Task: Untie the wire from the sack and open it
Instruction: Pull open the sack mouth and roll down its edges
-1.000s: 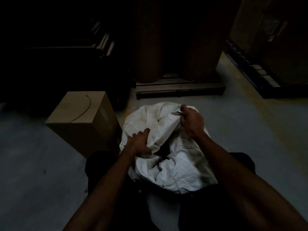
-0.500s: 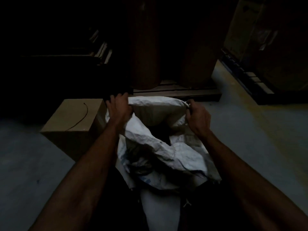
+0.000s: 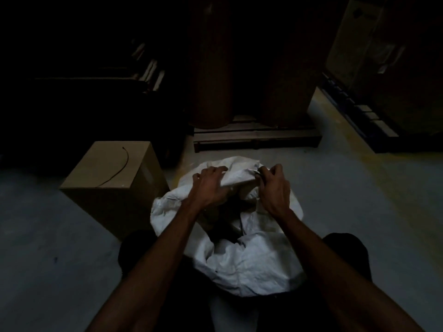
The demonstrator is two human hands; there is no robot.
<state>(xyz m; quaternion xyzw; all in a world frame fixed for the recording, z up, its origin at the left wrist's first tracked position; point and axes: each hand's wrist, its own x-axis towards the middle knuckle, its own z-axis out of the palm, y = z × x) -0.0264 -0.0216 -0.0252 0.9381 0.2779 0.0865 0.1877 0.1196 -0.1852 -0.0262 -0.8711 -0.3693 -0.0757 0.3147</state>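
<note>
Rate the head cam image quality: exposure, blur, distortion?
Head view: badly underexposed; background rolls and left side nearly black. White sack and floor are the brightest areas, no glare. Left hand slightly soft, its fingers smeared; right hand sharper. Wide-angle bending shows at the edges.

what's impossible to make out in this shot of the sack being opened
- Inside of the white woven sack, head view: the mouth is only a dark gap, shadowed and partly covered by the left hand.
- Right hand fingers: curled into the sack's rim fabric, tips hidden.
- Shelving at upper left: lost in darkness.
- Thin dark wire on the brown cardboard box: too small to show any knots.
</note>
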